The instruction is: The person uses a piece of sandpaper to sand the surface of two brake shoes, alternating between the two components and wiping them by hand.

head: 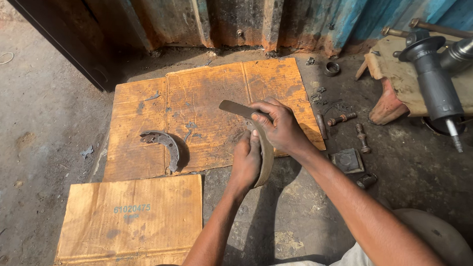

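Observation:
My left hand (246, 161) grips a curved brake shoe (267, 157) from below, holding it on edge above the ground. My right hand (276, 124) presses a flat dark metal file (236, 108) against the top of that shoe. A second rusty brake shoe (164, 144) lies apart on the large sheet of cardboard (206, 95), to the left of both hands.
A smaller cardboard piece (131, 218) lies at the near left. Bolts (342, 119) (362, 138), a square metal block (347, 160) and a ring (332, 68) are scattered on the dirt at the right. A shock absorber (435, 82) rests on a plank. A corrugated metal wall (251, 18) runs behind.

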